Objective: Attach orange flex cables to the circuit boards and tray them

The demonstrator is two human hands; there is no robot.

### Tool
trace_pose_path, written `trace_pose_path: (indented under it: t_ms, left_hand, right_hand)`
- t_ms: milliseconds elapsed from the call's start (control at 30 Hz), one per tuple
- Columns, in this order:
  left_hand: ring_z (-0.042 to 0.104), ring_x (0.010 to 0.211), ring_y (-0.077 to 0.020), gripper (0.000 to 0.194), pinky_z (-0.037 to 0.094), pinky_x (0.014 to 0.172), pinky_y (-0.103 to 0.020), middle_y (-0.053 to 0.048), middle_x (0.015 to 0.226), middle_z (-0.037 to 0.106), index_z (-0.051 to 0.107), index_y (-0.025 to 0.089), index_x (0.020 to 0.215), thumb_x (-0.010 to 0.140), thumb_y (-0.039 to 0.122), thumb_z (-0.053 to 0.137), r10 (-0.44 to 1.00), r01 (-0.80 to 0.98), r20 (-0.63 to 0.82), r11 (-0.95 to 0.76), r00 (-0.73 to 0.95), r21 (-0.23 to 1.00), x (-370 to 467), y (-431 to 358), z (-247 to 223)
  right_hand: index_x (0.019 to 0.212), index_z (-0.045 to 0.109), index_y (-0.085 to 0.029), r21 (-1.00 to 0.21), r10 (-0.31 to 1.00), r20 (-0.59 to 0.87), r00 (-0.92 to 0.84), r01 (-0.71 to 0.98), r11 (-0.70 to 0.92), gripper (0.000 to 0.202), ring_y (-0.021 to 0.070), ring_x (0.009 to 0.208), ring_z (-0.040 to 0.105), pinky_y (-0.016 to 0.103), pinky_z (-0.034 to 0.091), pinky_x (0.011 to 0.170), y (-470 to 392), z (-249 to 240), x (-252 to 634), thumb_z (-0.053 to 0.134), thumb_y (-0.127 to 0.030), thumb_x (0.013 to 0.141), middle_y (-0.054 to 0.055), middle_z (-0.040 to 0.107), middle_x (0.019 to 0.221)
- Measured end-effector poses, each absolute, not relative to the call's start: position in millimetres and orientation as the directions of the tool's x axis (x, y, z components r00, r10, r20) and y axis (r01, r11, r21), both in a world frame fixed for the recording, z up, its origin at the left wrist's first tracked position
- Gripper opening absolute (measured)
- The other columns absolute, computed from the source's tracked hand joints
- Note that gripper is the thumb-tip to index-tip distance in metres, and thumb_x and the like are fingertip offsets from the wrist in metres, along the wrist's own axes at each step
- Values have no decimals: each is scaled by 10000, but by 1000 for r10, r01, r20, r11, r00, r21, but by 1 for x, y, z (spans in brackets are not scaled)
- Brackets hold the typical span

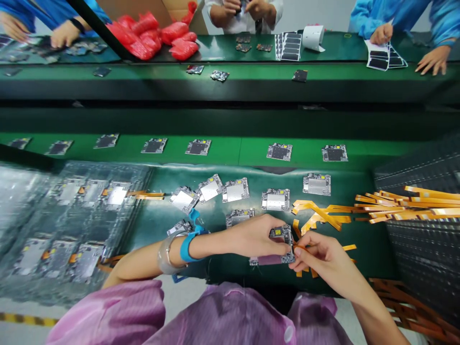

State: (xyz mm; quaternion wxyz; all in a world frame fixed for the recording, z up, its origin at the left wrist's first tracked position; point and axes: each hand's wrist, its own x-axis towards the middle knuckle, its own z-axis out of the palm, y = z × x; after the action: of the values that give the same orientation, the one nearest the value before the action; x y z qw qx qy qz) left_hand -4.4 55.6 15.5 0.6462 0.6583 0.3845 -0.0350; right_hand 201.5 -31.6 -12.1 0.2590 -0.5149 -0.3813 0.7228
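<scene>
My left hand (262, 235), with a blue band at its wrist, is closed on a circuit board (286, 235) near the table's front edge. The board has a yellow square, and the hand covers much of it. My right hand (314, 254) pinches an orange flex cable (301, 247) at the board's right side. Whether the cable touches the board's connector is hidden by the fingers. Behind my hands lie several boards with silver plates, among them one board (275, 200). Loose orange flex cables (319, 213) lie just beyond my right hand.
Clear trays (53, 218) with boards stand at the left. A green conveyor (237, 149) carries spaced boards behind the table (362, 249). More orange cables (406, 203) stick out beside a dark rack (427, 167) at the right. Across, people's hands work near red bags (143, 36).
</scene>
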Motion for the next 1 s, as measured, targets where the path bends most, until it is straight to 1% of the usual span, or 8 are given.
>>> trace_pose_path:
  t_ms: [267,500,567,667,700,767,867,1000]
  left_hand:
    - [536,645,-118,241,364,569,-219,7,770,692,762,166,906,794,372,704,431,515,-527,156,732,843,-6,64,11]
    - [477,545,-97,198,282,476,-205,41,607,613,755,156,785,718,343,750,464,511,-547,214,697,833,0,65,-1]
    - [470,551,-94,182,301,489,-200,49,605,590,751,148,787,710,313,748,497,469,-523,240,693,850,5,66,-5]
    - [488,559,-101,185,367,524,-205,43,620,591,722,137,829,770,311,700,583,385,-457,254,671,888,16,65,-1]
    - [511,576,-111,185,394,541,-212,31,640,609,707,139,839,809,317,666,617,367,-421,222,665,904,20,63,3]
    - [565,647,-141,180,444,597,-237,-1,712,653,678,156,846,878,309,590,683,366,-311,69,661,928,27,57,12]
    - [618,776,-180,162,489,718,-286,-43,860,691,651,187,884,930,252,509,707,353,-68,-264,703,898,37,44,22]
    - [633,812,-197,157,506,764,-317,-59,908,681,607,217,940,965,221,452,533,190,143,-521,834,832,50,33,28]
  right_hand:
    - [824,616,-168,-830,783,-539,-311,33,-558,342,174,746,743,303,623,751,-32,-13,199,696,-496,876,41,740,763]
    - [862,632,-171,-863,816,-505,-280,158,-479,336,197,773,742,312,615,753,-37,-14,201,630,-502,923,56,747,801]
    - [900,659,-184,-892,903,-394,-169,306,-332,299,213,810,732,335,611,773,-40,-12,200,613,-477,940,59,737,836]
    - [1011,689,-209,-808,974,116,193,589,-21,192,240,951,697,380,583,887,-49,-8,195,648,-380,932,86,702,992]
    - [1051,685,-216,-755,930,272,248,654,47,163,235,981,688,367,575,911,-53,-7,192,645,-326,938,89,690,1030]
    - [1101,672,-226,-680,874,425,236,720,136,157,203,978,689,310,577,907,-59,-7,188,594,-218,965,76,685,1047]
    - [1117,654,-222,-608,867,461,192,779,151,205,184,961,698,276,588,890,-67,-4,187,505,-152,994,63,698,1039]
    - [1065,663,-183,-397,870,475,134,915,77,239,221,858,699,337,600,796,-80,16,194,439,-149,989,98,704,968]
